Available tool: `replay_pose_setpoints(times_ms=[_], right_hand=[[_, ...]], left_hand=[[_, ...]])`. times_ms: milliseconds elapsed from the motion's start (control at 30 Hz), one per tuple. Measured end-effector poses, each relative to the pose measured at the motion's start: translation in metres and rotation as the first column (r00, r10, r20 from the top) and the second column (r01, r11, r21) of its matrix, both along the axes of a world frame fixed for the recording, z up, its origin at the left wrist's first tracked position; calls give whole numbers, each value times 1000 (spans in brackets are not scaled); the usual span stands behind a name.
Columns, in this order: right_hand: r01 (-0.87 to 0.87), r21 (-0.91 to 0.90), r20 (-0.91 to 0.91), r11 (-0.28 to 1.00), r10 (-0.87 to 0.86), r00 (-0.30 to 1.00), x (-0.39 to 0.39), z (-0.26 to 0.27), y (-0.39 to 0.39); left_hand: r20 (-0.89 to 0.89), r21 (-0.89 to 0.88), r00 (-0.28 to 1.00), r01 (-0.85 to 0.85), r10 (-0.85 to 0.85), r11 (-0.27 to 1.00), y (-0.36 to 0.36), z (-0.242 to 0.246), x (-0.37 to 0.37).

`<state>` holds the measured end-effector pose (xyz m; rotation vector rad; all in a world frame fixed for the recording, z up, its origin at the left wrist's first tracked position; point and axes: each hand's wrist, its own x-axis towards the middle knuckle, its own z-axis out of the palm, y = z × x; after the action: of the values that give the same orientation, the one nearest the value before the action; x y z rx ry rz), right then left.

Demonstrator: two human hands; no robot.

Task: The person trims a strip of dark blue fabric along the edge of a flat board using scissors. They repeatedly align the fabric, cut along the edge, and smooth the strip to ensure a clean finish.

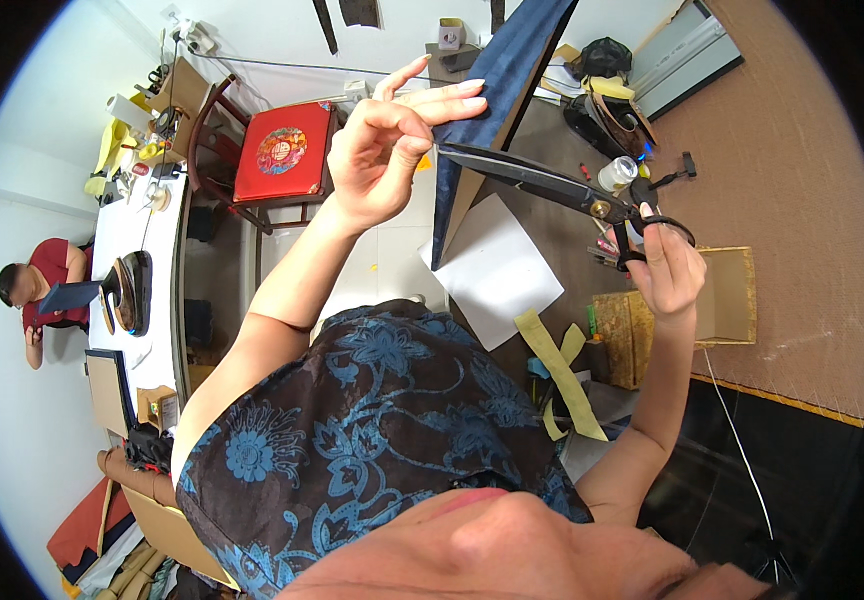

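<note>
My right hand (pixel 668 270) grips the handles of large black shears (pixel 552 182). Their long blades reach left, and the tips lie against a panel covered in navy-blue fabric (pixel 503 97). That panel stands tilted, with a beige side (pixel 462 199) showing below the blades. Beside the blade tips, the thumb and forefinger of my left hand (pixel 394 142) are pinched together. Its other fingers stretch out, with two of them over the blue fabric. Whether anything thin sits in the pinch is too small to tell.
A white sheet (pixel 499 262) and yellow-green strips (pixel 563 375) lie on the dark table. Irons (pixel 608 124), a jar (pixel 617 174) and an open box (pixel 728 296) are to the right. Left are a red-seated chair (pixel 282 154) and a person (pixel 60 277) at a white table (pixel 113 232).
</note>
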<state>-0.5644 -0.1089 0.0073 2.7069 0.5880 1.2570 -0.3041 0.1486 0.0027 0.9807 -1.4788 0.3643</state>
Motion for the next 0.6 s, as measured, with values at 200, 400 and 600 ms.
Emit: replay_pose_setpoints(times_ms=[200,400,600], right_hand=[[26,-17,38,1000,-26,999,3,-5,4],[51,-33,13,998,-50,999,-1,-1,9],[89,72,158,993,-99,983,-4,-15,16]], left_hand=[[-8,-7,1000,-3,3,1000,0,0,3],[-21,-11,1000,11,-12,1000,2,0,2],[-4,-7,1000,5,-5,1000,0,0,1]])
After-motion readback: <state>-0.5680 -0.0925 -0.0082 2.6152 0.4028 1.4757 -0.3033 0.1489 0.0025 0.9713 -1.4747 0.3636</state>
